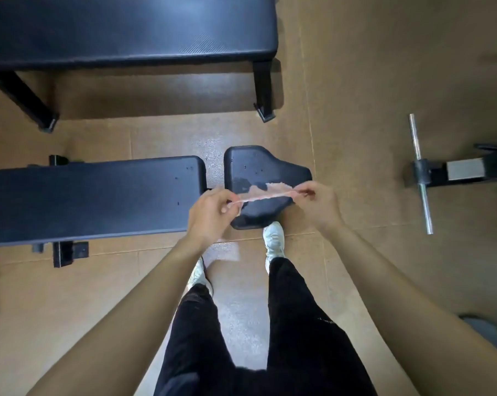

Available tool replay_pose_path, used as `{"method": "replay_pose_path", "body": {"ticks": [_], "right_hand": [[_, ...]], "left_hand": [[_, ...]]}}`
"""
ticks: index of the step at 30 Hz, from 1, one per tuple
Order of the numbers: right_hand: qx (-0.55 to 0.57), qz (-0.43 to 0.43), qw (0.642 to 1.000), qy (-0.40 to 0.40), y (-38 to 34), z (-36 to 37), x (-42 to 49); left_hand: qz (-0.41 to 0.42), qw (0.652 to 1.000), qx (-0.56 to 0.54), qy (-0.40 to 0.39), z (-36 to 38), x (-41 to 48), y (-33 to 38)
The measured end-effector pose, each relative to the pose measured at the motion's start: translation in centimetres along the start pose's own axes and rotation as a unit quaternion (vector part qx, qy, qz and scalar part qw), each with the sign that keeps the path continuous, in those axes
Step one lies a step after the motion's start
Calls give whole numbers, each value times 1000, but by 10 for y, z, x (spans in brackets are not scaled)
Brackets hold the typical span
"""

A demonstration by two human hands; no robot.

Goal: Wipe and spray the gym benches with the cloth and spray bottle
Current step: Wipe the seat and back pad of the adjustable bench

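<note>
By the left hand [210, 212] one end of a pink cloth [265, 192] is being pinched. It is being stretched above the damp bench seat pad [258, 170] under both hands. Its other end is being pinched by the right hand [318, 204], held apart.

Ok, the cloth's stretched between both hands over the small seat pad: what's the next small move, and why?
Probably lower the cloth onto the seat pad and wipe across the damp-looking patch. The left hand and right hand each pinch an end, holding it taut over the pad, and the patch shows unwiped just beyond it.
</note>
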State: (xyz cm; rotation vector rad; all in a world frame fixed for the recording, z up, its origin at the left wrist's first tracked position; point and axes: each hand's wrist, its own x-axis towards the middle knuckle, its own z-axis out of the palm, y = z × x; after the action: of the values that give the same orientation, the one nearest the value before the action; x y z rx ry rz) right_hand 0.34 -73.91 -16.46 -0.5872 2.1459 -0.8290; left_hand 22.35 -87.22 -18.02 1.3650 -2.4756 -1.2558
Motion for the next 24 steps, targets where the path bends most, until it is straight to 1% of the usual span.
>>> {"method": "replay_pose_path", "body": {"ticks": [2, 5, 9, 10, 11, 13, 15, 16, 17, 18, 19, 20, 22, 24], "right_hand": [[7, -8, 1000, 8, 9, -10, 31], [4, -24, 999, 21, 27, -21, 61], [-81, -102, 991, 35, 81, -22, 87], [-104, -110, 988, 34, 99, -19, 92], [-127, -102, 986, 26, 117, -15, 97], [-193, -52, 980, -3, 147, -1, 105], [-295, -13, 954, -43, 169, 17, 110], [-326, -8, 944, -54, 174, 27, 112], [-332, -19, 942, -57, 176, 36, 112], [-322, -53, 944, -52, 177, 46, 113], [-315, -107, 942, -46, 175, 57, 114], [-320, -162, 932, -47, 172, 67, 117], [-349, -249, 901, -67, 166, 85, 127], [-391, -293, 870, -73, 161, 96, 144]], "left_hand": [[-19, 999, -20, 28, 15, 22, 8], [-20, 998, -19, 52, 47, 43, 12], [-6, 999, -11, 41, 109, 59, -4], [-5, 999, -5, 31, 126, 63, -10], [-15, 1000, 4, 15, 143, 67, -16], [-39, 998, 35, -28, 174, 73, -30], [-47, 994, 68, -65, 200, 74, -43], [-45, 993, 84, -70, 210, 73, -49], [-42, 993, 93, -67, 218, 71, -53], [-41, 993, 93, -60, 222, 68, -56], [-37, 994, 86, -51, 224, 65, -57], [-32, 996, 78, -43, 224, 63, -58], [-21, 998, 62, -21, 221, 57, -61], [-28, 998, 55, 4, 216, 50, -68]]}}
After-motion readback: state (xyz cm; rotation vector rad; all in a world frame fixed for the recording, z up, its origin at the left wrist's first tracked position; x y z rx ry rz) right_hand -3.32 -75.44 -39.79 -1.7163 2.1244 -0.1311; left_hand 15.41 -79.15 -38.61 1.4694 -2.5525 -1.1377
